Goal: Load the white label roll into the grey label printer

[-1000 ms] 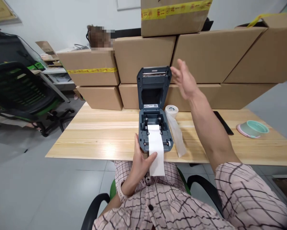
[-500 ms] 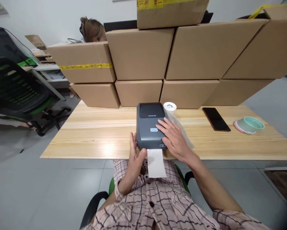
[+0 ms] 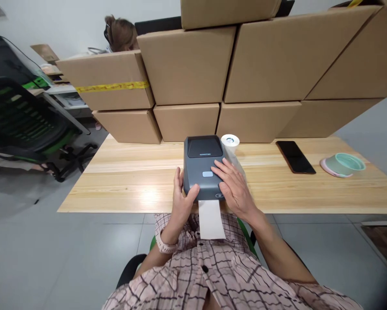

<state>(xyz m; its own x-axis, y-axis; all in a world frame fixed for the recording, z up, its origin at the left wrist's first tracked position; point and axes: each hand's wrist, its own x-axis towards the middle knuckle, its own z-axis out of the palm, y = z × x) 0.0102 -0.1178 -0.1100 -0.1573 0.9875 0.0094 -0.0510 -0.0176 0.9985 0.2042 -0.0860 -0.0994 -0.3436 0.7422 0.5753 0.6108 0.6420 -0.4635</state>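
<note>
Printer: closed, dark grey printer [image 3: 196, 176] on the desk [image 3: 122, 185], near edge, roughly mid-width.
Paper: white paper [image 3: 212, 220] out of the printer's near end, hanging past the desk edge toward the wearer's lap.
Left hand: left hand [image 3: 182, 199] at the near left corner; thumb on the lid, fingers extended along the side.
Right hand: right hand [image 3: 236, 193] open, fingers spread and laid on the lid's right half, covering part of it.
Roll: white roll [image 3: 230, 147] just beside the far right corner; its pale strip [image 3: 236, 163] trails along the printer's right side, partly hidden by the right hand.
Boxes: stacked boxes [image 3: 186, 69] wall off the far side, close behind printer and roll.
Right of desk: phone [image 3: 296, 157], then green bowl [image 3: 346, 162] on a pink pad [image 3: 329, 171], both well apart from the printer.
Beyond: person's head [image 3: 121, 34] over the boxes; dark chair [image 3: 25, 118] left of the desk.
Pointing: outlet end faces the wearer.
Long axis: near to far, about square to the desk edge.
</note>
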